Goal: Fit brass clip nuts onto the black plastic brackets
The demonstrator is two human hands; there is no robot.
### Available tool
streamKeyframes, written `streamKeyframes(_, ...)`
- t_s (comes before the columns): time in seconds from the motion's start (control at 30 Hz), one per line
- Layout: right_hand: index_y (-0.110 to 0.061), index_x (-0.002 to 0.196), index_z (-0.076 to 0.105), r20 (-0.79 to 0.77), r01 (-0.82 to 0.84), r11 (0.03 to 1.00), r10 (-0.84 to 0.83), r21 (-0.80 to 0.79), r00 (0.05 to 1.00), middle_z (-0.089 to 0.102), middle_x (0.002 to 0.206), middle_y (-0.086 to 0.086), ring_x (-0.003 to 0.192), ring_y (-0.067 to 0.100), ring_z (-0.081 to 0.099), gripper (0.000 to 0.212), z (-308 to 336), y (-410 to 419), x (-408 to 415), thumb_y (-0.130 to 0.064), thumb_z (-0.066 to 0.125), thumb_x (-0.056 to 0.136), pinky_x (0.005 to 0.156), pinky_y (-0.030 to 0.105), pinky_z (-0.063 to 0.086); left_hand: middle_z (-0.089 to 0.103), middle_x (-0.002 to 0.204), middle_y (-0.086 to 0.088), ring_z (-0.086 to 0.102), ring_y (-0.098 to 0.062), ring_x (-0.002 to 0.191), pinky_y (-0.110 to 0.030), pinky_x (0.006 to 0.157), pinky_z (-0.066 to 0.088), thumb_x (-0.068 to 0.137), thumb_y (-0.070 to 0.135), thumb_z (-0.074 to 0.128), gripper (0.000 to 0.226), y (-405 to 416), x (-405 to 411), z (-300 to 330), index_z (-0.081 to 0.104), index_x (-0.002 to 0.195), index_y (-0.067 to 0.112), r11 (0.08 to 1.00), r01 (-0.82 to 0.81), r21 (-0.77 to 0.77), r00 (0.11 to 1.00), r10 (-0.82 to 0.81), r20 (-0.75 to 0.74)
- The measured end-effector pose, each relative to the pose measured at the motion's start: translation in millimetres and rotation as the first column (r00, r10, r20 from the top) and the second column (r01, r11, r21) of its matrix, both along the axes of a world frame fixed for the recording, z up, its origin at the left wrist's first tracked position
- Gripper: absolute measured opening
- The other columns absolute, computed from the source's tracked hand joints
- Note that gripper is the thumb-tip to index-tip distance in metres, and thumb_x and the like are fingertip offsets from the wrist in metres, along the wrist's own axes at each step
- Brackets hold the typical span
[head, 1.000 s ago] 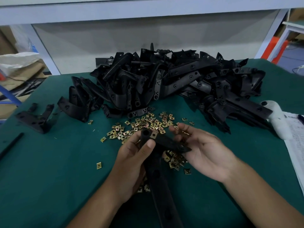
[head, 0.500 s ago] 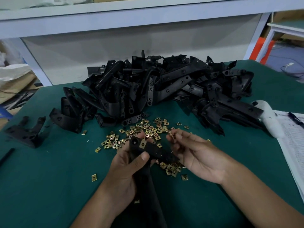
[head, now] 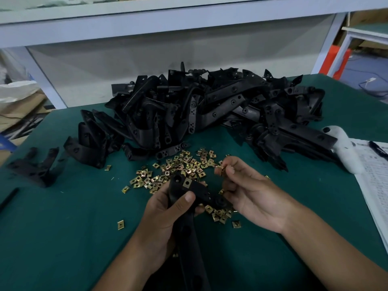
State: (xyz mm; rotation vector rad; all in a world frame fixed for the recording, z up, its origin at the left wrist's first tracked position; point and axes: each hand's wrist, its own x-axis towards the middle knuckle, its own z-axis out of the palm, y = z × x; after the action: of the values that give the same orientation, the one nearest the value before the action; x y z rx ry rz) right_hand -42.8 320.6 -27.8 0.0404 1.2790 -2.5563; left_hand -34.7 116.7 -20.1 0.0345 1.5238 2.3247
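Note:
My left hand (head: 165,223) grips a long black plastic bracket (head: 189,227) above the green table, thumb laid across its upper arm. One brass clip nut (head: 186,182) sits fitted near the bracket's top end. To the right, my right hand (head: 249,192) pinches a single brass clip nut (head: 222,170) between thumb and fingertips, a little above and right of the bracket's end. Several loose brass clip nuts (head: 180,164) lie scattered on the table just beyond both hands.
A big heap of black brackets (head: 210,110) fills the back of the green table (head: 63,238). A separate bracket (head: 35,169) lies at the far left. A white tool (head: 344,150) and printed paper (head: 375,177) lie at the right edge.
My right hand lifted off the bracket and now pinches one clip nut up beside the bracket's end. The left hand keeps its grip on the bracket.

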Motion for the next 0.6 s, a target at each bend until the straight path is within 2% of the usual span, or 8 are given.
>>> streamKeyframes(0.07, -0.022, 0.096, 0.064, -0.009, 0.035, 0.999, -0.034, 0.013, 0.999, 0.056, 0.089, -0.004, 0.064, 0.006, 0.039, 0.009, -0.5, 0.8, -1.3, -0.016, 0.067, 0.09, 0.061, 0.024, 0.029, 0.076, 0.09, -0.01, 0.071, -0.015, 0.067, -0.022, 0.06, 0.057, 0.065, 0.021, 0.075, 0.016, -0.1, -0.6, -0.2, 0.08, 0.081, 0.019, 1.0, -0.003, 0.003, 1.0, 0.003, 0.002)
streamKeyframes(0.23, -0.017, 0.095, 0.062, 0.039, 0.103, 0.994, -0.105, 0.033, 0.994, 0.069, 0.089, 0.0, 0.056, 0.003, 0.043, 0.011, -1.4, 0.7, -4.7, -0.015, 0.065, 0.084, 0.05, 0.017, 0.037, 0.076, 0.089, -0.009, 0.07, -0.015, 0.066, -0.022, 0.063, 0.058, 0.065, 0.02, 0.077, 0.016, -0.4, -2.4, -1.9, 0.08, 0.08, 0.022, 1.0, -0.012, 0.007, 1.0, 0.012, 0.001)
streamKeyframes(0.3, -0.016, 0.099, 0.068, 0.037, 0.097, 0.995, -0.099, 0.036, 0.994, 0.07, 0.091, 0.001, 0.056, 0.004, 0.045, 0.016, -1.6, 0.5, -4.5, -0.013, 0.066, 0.084, 0.05, 0.017, 0.038, 0.076, 0.09, -0.008, 0.071, -0.014, 0.068, -0.022, 0.064, 0.058, 0.067, 0.008, 0.086, 0.02, -0.6, -3.1, -3.2, 0.08, 0.081, 0.022, 1.0, -0.003, -0.002, 1.0, 0.003, -0.018)
streamKeyframes(0.37, -0.019, 0.108, 0.075, 0.015, 0.074, 0.995, -0.075, 0.064, 0.997, 0.07, 0.092, 0.0, 0.058, 0.004, 0.045, 0.025, -1.3, 0.4, -3.9, -0.013, 0.065, 0.086, 0.051, 0.017, 0.039, 0.076, 0.091, -0.009, 0.071, -0.014, 0.073, -0.022, 0.066, 0.057, 0.071, 0.005, 0.079, 0.019, -0.4, -3.5, -5.6, 0.079, 0.082, 0.021, 1.0, -0.002, 0.01, 0.999, 0.003, -0.037)
streamKeyframes(0.4, -0.021, 0.107, 0.077, 0.002, 0.065, 0.994, -0.065, 0.084, 0.998, 0.071, 0.092, 0.0, 0.058, 0.004, 0.044, 0.026, -1.2, 0.1, -3.7, -0.014, 0.065, 0.086, 0.051, 0.017, 0.038, 0.076, 0.093, -0.009, 0.072, -0.014, 0.075, -0.022, 0.066, 0.057, 0.072, 0.007, 0.075, 0.017, -0.5, -3.3, -6.0, 0.079, 0.083, 0.019, 1.0, -0.005, 0.022, 0.999, 0.006, -0.037)
streamKeyframes(0.47, -0.025, 0.098, 0.079, -0.018, 0.051, 0.992, -0.049, 0.114, 0.999, 0.072, 0.093, 0.0, 0.057, 0.003, 0.044, 0.021, -0.5, -1.3, -2.8, -0.016, 0.064, 0.086, 0.052, 0.017, 0.037, 0.077, 0.096, -0.01, 0.073, -0.015, 0.078, -0.021, 0.066, 0.057, 0.069, 0.008, 0.081, 0.023, -0.5, -3.1, -6.4, 0.076, 0.09, 0.014, 0.999, -0.001, 0.036, 0.999, 0.003, -0.038)
streamKeyframes(0.53, -0.023, 0.096, 0.074, -0.018, 0.04, 0.992, -0.038, 0.12, 0.999, 0.074, 0.096, 0.003, 0.057, 0.003, 0.044, 0.015, 1.0, -2.9, -1.5, -0.018, 0.065, 0.086, 0.051, 0.017, 0.037, 0.077, 0.097, -0.008, 0.072, -0.014, 0.077, -0.021, 0.064, 0.057, 0.071, 0.008, 0.085, 0.031, -1.0, -3.0, -7.3, 0.071, 0.099, 0.01, 1.0, -0.005, 0.024, 0.999, 0.006, -0.044)
streamKeyframes(0.6, -0.021, 0.099, 0.066, -0.038, 0.032, 0.99, -0.027, 0.136, 0.999, 0.074, 0.101, 0.003, 0.059, 0.004, 0.045, 0.014, 1.9, -2.7, 0.0, -0.021, 0.068, 0.085, 0.051, 0.016, 0.038, 0.077, 0.094, -0.006, 0.071, -0.013, 0.074, -0.021, 0.062, 0.056, 0.075, 0.011, 0.077, 0.026, -1.3, -3.6, -8.2, 0.07, 0.1, 0.01, 1.0, -0.012, 0.02, 0.999, 0.013, -0.049)
